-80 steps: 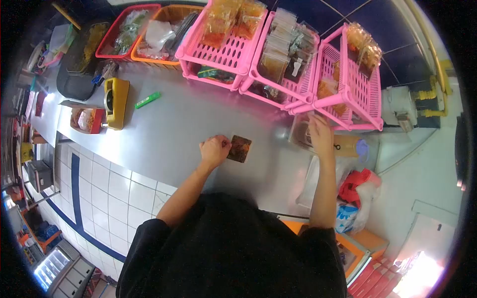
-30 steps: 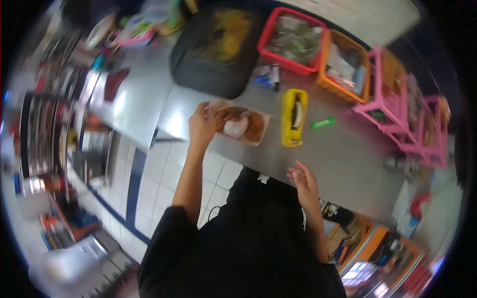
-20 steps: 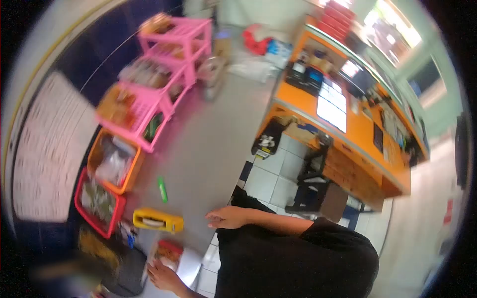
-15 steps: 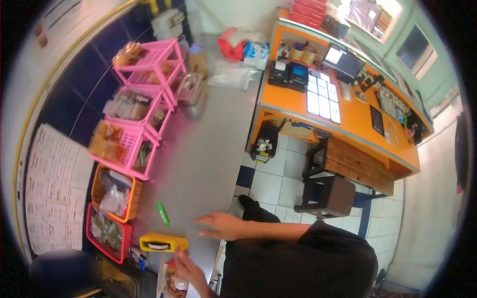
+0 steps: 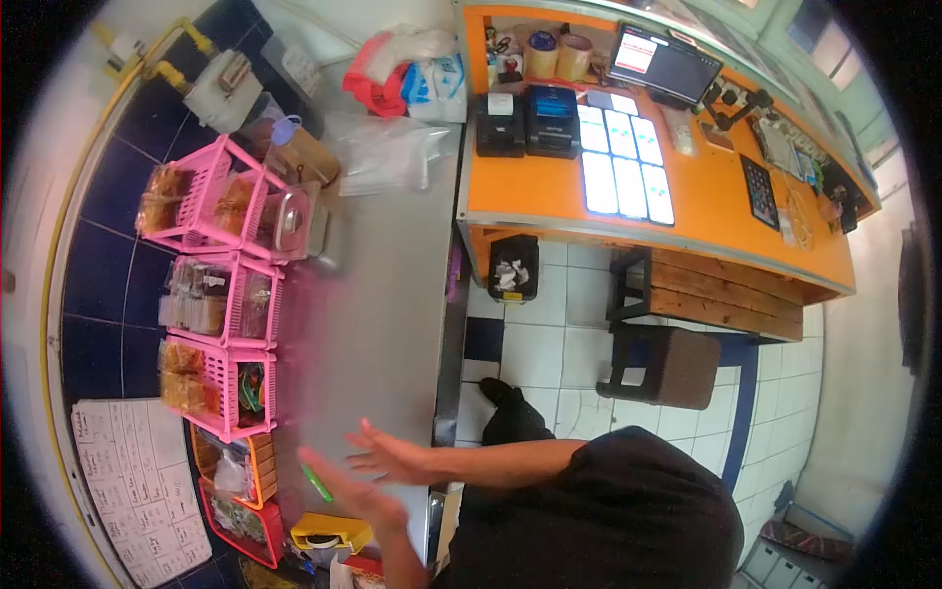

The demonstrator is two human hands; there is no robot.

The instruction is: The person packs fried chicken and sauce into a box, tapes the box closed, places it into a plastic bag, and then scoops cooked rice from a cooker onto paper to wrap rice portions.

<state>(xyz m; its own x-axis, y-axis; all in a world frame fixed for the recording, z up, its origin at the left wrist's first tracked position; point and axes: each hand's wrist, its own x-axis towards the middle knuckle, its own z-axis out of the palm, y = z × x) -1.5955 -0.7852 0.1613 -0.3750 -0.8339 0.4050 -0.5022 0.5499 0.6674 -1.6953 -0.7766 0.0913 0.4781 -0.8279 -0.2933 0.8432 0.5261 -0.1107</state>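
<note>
A green marker (image 5: 316, 483) appears to lie on the steel counter (image 5: 368, 324). My left hand (image 5: 358, 496) is right beside the marker, blurred, with its fingers stretched out; whether they touch it I cannot tell. Just past it, my right hand (image 5: 397, 457) hovers over the counter's edge, fingers spread and holding nothing. A yellow tape dispenser (image 5: 329, 530) stands below my left hand in the view. Partly cut off at the bottom edge is a box (image 5: 358, 571) with red and white on it.
Along the wall stand pink baskets (image 5: 226, 304) of packets, an orange basket (image 5: 263, 467) and a red basket (image 5: 240, 520). Clear plastic bags (image 5: 388, 157) lie at the far end. An orange desk (image 5: 530, 196) with a monitor (image 5: 662, 64) and a brown stool (image 5: 667, 368) are to the right.
My left hand has moved from beside the tape dispenser to the green marker. My right hand stays spread over the counter edge. The whole view has turned and shifted.
</note>
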